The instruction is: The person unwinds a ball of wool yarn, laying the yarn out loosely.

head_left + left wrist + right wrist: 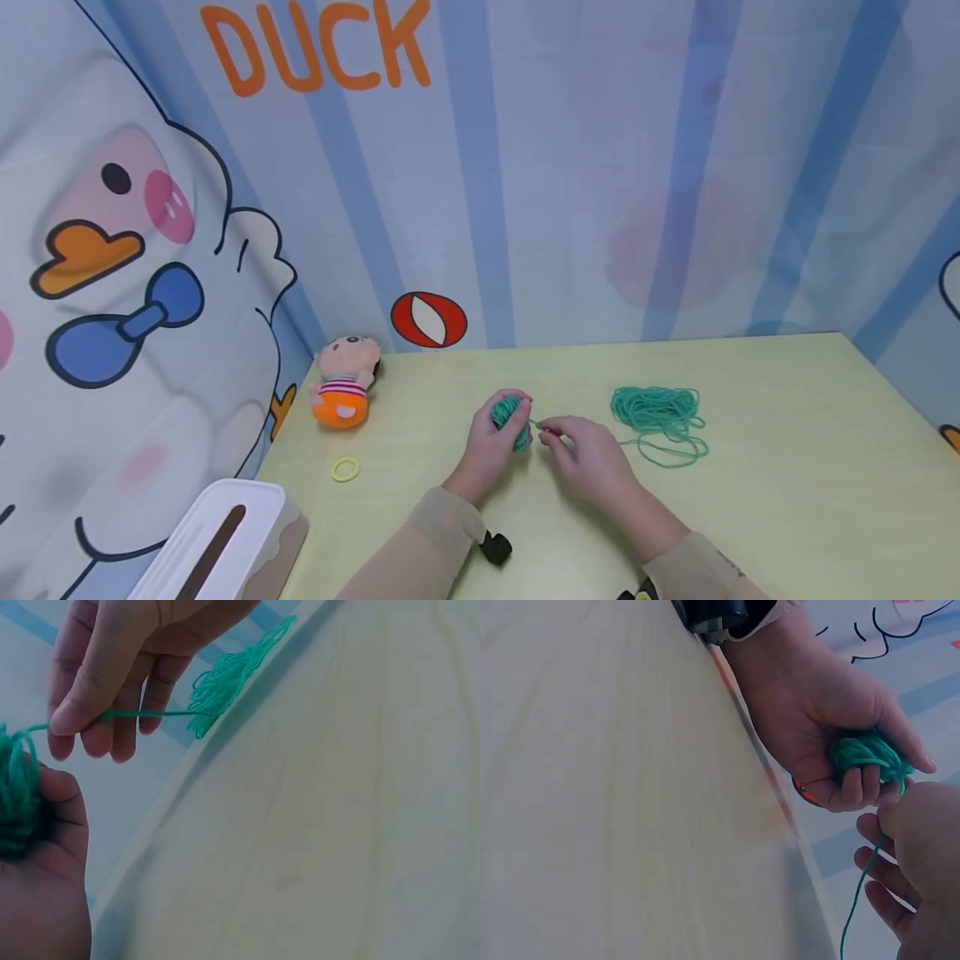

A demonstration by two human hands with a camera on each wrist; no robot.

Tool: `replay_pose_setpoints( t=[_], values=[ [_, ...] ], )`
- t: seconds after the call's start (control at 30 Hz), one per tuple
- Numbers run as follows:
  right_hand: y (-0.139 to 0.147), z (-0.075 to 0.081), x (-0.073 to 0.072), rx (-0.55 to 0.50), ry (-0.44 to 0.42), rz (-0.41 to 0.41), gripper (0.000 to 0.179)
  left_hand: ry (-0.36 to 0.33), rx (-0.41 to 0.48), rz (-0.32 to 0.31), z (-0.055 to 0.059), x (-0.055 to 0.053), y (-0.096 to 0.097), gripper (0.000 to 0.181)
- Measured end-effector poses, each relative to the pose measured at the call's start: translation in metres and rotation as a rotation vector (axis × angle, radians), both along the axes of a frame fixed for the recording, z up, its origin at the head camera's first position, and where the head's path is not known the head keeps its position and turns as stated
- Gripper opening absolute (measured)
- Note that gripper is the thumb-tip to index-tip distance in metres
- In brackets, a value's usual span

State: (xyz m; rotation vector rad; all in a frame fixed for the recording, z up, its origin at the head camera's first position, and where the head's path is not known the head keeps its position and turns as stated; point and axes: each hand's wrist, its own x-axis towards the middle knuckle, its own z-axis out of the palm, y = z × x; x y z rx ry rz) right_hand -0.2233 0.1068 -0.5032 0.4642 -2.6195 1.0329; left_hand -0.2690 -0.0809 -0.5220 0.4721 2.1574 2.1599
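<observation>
Your L fingers (861, 787) grip yarn ball (862, 752); R fingers (124, 741), right of ball, pinch strand (165, 713). Wrap w/ even tension.

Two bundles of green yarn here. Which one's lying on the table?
The loose, looped bundle, right of the right hand; the other, a wound ball, is gripped in the left hand.

Green yarn (652, 407), blue-striped backdrop (570, 183), yellow ring (335, 472)
</observation>
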Motion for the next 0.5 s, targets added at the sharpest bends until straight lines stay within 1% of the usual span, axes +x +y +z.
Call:
replay_pose_setpoints(
  t=[0.07, 0.13, 0.3, 0.37, 0.5],
  values=[
    [0.003, -0.001, 0.001, -0.014, 0.030, -0.034, 0.016, 0.017, -0.023, 0.005, -0.001, -0.001, 0.001, 0.039],
    [0.008, -0.002, 0.001, -0.029, 0.065, -0.060, 0.013, 0.024, -0.020, 0.002, -0.001, -0.002, 0.001, 0.040],
    [0.025, -0.005, 0.001, -0.078, 0.147, -0.108, 0.012, -0.003, 0.076, -0.039, -0.002, -0.002, 0.001, 0.031],
    [0.033, -0.007, 0.001, -0.092, 0.188, -0.125, 0.012, -0.005, 0.087, -0.030, -0.003, -0.002, 0.001, 0.029],
    [0.049, -0.012, 0.002, -0.091, 0.270, -0.158, 0.014, 0.016, 0.058, 0.010, -0.004, -0.001, 0.001, 0.040]
  ],
)
